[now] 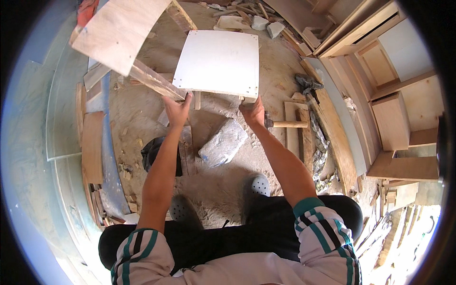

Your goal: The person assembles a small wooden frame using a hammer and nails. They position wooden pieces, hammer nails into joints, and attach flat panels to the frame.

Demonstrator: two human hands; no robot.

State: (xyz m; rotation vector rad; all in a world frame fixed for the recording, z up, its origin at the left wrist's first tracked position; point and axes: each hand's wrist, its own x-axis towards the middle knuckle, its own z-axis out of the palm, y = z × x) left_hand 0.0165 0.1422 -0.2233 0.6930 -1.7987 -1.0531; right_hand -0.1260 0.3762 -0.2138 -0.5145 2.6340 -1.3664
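Observation:
A white square board [217,61], with dark fastener marks at its corners, sits in front of me like a small stool top. Short wooden pieces show beneath its near edge. My left hand [177,112] grips the near left corner, thumb up against the edge. At the near right corner, my right hand [253,113] is closed round the edge, its fingers partly hidden underneath. Just right of that hand is a hammer [290,124] with a wooden handle. A plywood-topped piece [118,35] with wooden legs stands to the left, one leg reaching close to my left hand.
A large pale stone block [223,142] lies on the dusty floor between my arms, beside a black bag [153,154]. Planks [335,137] and wooden cabinets [392,118] line the right side. Glass-like sheets [61,118] lean at left. Scrap wood and stones [260,23] lie at the back.

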